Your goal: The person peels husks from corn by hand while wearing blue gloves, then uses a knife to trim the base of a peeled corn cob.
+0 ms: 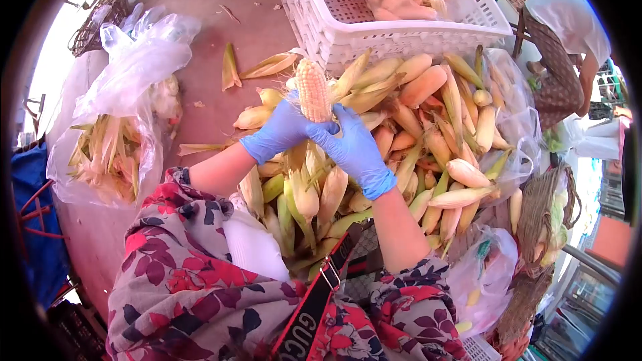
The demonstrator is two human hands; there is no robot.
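Both of my hands wear blue gloves. Between them stands an ear of corn (pixel 313 90), upright, its pale kernels bare at the top and some silk at its sides. My left hand (pixel 284 127) is closed around its lower part. My right hand (pixel 354 147) presses against the base of the same ear from the other side, fingers bent round it. Husk leaves hang below the grip. Beneath and to the right spreads a big heap of corn ears (pixel 461 174), many in green or yellowish husks.
A white plastic crate (pixel 401 33) at the back holds a bag of peeled corn (pixel 404 0). On the left lies a clear bag of husks (pixel 110 154). Loose husk leaves (pixel 229 70) lie on the floor. Another person (pixel 562 47) bends over at the far right, near a woven basket (pixel 545 207).
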